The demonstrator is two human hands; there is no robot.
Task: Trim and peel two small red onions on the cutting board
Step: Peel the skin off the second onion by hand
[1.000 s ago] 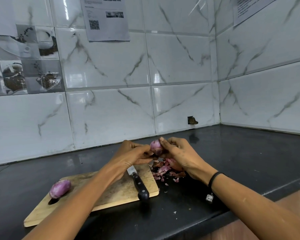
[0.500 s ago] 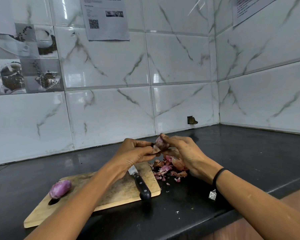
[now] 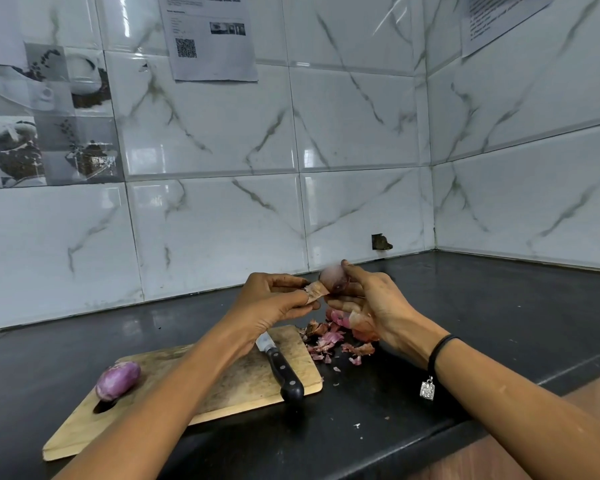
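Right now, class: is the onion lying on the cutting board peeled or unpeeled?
Peeled. The onion on the cutting board shows smooth, shiny purple flesh; no dry papery skin is visible on it.

glossy white marbled tiles [image 3: 354, 126] line both walls [image 3: 534, 188], cornering at 2 o'clock. black countertop [image 3: 499, 306] below — printed sheet [image 3: 212, 36] at 11, coffee-picture tiles [image 3: 45, 116] at 10.

First red onion [image 3: 331, 278], blurred, gripped aloft in the right hand [image 3: 374, 303], a papery skin strip [image 3: 315, 291] peeling off; second red onion [image 3: 118, 380], glossy purple, lying sideways at the left end of the wooden cutting board [image 3: 243, 379].
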